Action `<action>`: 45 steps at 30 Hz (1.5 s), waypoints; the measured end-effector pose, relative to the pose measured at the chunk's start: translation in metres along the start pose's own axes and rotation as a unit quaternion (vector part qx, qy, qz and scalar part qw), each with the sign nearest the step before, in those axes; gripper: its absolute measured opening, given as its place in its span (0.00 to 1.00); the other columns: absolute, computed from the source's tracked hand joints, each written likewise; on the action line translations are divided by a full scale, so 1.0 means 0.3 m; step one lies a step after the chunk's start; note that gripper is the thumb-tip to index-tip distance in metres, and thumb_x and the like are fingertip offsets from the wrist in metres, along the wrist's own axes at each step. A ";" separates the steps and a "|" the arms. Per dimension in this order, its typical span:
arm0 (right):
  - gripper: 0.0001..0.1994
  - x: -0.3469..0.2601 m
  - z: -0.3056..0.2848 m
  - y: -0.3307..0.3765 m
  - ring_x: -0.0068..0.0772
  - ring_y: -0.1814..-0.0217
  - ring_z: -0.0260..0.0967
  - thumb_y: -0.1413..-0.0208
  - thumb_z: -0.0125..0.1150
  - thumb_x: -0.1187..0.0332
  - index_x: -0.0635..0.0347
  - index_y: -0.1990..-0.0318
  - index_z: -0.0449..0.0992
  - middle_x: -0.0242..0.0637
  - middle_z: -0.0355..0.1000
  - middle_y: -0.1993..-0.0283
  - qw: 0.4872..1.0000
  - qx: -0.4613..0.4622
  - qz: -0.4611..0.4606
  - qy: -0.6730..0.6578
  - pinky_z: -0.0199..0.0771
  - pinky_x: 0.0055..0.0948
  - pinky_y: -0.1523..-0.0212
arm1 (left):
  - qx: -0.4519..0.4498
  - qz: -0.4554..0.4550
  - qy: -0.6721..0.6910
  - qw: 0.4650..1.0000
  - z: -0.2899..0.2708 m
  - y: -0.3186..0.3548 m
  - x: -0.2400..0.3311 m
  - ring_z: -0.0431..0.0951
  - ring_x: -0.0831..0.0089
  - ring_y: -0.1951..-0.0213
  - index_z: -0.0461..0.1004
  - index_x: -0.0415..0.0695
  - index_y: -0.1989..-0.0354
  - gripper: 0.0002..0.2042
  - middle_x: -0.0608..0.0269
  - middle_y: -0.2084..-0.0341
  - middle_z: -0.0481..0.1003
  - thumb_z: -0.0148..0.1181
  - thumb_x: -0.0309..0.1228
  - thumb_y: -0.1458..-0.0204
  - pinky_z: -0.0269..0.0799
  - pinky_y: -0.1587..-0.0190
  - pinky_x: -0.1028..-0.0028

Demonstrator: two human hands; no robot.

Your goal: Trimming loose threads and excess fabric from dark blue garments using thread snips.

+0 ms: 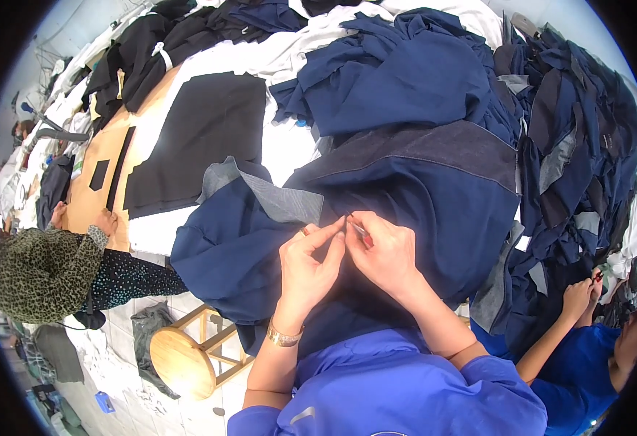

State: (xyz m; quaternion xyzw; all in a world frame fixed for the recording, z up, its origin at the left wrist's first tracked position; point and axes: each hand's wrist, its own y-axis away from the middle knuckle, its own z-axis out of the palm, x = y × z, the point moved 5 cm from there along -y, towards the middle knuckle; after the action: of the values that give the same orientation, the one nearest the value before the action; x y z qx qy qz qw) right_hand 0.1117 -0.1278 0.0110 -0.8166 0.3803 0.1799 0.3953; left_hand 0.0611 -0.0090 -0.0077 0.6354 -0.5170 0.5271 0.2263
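Note:
A large navy blue garment (420, 196) with a darker stitched panel lies over the table and hangs toward me. In front of me, my left hand (309, 260) is closed in a pinch, thumb and forefinger together; whatever sits between them is too small to make out. My right hand (385, 251) is closed around a small, slim tool with a red part (366, 238), its kind mostly hidden by the fingers. Both sets of fingertips nearly meet above the navy cloth. Just beyond my left hand, a grey flap of fabric (267, 195) folds up from the garment.
Crumpled navy cloth (405, 69) is heaped behind the garment, with more piled at right (580, 138). Black cut fabric (206, 138) lies at left. A wooden stool (184, 361) stands below left. A person in leopard print (38, 272) and one in blue (576, 363) work alongside.

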 end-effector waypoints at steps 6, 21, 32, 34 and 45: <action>0.05 0.048 0.012 -0.008 0.27 0.86 0.63 0.56 0.60 0.72 0.62 0.71 0.73 0.36 0.64 0.86 0.983 -0.050 0.132 -0.121 0.62 0.25 0.82 | -0.038 -0.067 0.137 0.988 0.009 0.005 -0.085 0.61 0.87 0.76 0.77 0.38 0.59 0.10 0.74 0.81 0.68 0.56 0.20 0.50 0.57 0.73 0.85; 0.04 0.078 -0.008 -0.022 0.23 0.88 0.57 0.57 0.60 0.74 0.62 0.73 0.72 0.32 0.59 0.88 0.983 -0.028 0.151 -0.104 0.59 0.23 0.83 | -0.056 -0.217 0.369 0.902 0.027 0.017 -0.134 0.72 0.84 0.69 0.77 0.36 0.59 0.10 0.64 0.69 0.77 0.56 0.23 0.49 0.66 0.64 0.85; 0.07 0.001 -0.009 -0.022 0.32 0.80 0.71 0.61 0.62 0.75 0.59 0.72 0.71 0.34 0.70 0.80 0.997 0.004 -0.075 0.004 0.68 0.26 0.80 | -0.045 -0.173 0.283 0.942 0.026 0.014 -0.119 0.71 0.86 0.70 0.77 0.36 0.59 0.10 0.65 0.70 0.77 0.57 0.24 0.49 0.66 0.65 0.84; 0.07 0.010 -0.011 -0.031 0.32 0.80 0.71 0.61 0.62 0.76 0.59 0.72 0.70 0.34 0.70 0.80 0.998 0.008 -0.064 0.009 0.68 0.25 0.80 | -0.045 -0.173 0.282 0.943 0.026 0.017 -0.125 0.71 0.86 0.70 0.77 0.36 0.59 0.10 0.65 0.71 0.77 0.57 0.24 0.49 0.66 0.66 0.84; 0.09 0.050 0.000 -0.041 0.24 0.85 0.62 0.53 0.61 0.73 0.61 0.62 0.75 0.36 0.68 0.82 0.973 -0.151 0.077 -0.159 0.62 0.22 0.81 | -0.058 -0.230 0.385 0.892 0.029 0.026 -0.145 0.72 0.84 0.69 0.77 0.35 0.61 0.09 0.64 0.70 0.77 0.57 0.24 0.49 0.67 0.65 0.85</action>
State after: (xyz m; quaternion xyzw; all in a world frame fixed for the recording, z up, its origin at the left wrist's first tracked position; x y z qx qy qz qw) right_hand 0.1308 -0.1300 0.0084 -0.7960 0.3429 0.3926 0.3078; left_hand 0.0618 -0.0010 -0.0520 0.4694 -0.2578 0.6330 0.5590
